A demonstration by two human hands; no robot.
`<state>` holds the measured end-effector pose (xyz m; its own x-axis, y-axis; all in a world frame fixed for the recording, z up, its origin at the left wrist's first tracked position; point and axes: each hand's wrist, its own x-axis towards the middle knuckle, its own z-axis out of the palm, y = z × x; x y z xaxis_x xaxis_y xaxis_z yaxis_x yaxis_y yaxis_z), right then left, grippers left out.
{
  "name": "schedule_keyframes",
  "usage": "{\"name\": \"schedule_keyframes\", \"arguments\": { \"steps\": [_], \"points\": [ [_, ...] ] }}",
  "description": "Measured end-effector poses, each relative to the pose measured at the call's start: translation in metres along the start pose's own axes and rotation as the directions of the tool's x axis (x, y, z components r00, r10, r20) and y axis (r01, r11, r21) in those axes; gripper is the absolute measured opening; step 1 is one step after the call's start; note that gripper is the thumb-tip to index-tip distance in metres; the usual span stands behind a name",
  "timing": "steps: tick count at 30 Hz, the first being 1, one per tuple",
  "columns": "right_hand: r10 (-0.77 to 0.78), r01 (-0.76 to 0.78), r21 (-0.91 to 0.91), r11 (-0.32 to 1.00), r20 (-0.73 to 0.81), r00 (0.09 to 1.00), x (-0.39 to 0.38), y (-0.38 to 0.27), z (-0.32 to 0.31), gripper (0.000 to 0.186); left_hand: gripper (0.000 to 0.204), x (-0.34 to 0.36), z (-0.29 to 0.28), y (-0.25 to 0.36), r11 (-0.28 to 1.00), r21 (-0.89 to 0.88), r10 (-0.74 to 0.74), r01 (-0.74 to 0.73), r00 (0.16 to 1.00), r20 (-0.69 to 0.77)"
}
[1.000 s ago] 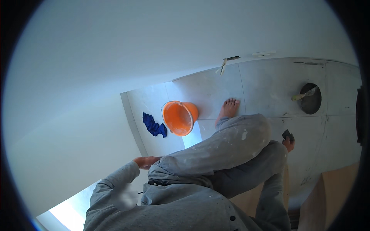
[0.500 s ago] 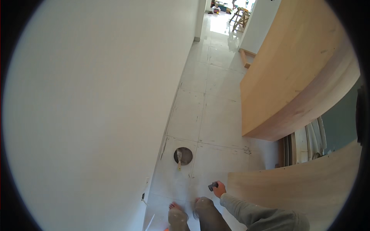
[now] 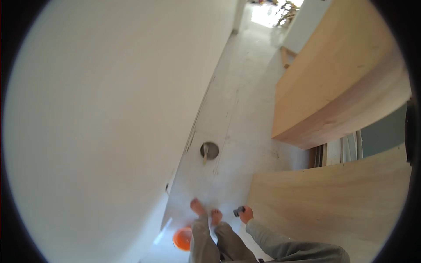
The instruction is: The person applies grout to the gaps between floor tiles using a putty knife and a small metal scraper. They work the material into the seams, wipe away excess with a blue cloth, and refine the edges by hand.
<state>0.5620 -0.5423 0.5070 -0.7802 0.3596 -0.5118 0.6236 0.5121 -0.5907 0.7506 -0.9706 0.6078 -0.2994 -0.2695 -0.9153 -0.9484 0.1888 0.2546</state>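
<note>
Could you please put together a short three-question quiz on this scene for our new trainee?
1. True or false: the right hand grips a small dark object.
2. Which thing lies nearest the bare feet? A) the orange bucket B) the round bowl with a pale handle C) the wooden chair far down the corridor
3. Fill in: the large panels to the person's right are made of light ____.

Key: 1 true; 2 A; 3 wood. The left hand is out of view.
</note>
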Motion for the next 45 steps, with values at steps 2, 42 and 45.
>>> {"name": "schedule_keyframes", "arguments": {
  "steps": [2, 42, 45],
  "points": [
    [0.01, -0.01, 0.006, 1.0, -0.021, 1.0, -0.005, 0.016, 0.004, 0.027, 0.02, -0.045, -0.009, -0.059, 0.978, 0.172, 0.116, -0.117, 0.993, 0.016],
    [0.404, -0.236, 0.811, 0.536, -0.001, 0.915, -0.385, 0.262, 0.243, 0.035, 0.029, 0.323, 0.132, -0.255, 0.879, -0.448, 0.228, -0.163, 0.969, 0.095],
    [0.432, -0.289, 0.818, 0.498, 0.056, 0.9, -0.409, 0.279, 0.253, 0.036, 0.031, 0.324, 0.138, -0.265, 0.911, -0.357, 0.199, -0.204, 0.979, -0.052]
  ]
}}
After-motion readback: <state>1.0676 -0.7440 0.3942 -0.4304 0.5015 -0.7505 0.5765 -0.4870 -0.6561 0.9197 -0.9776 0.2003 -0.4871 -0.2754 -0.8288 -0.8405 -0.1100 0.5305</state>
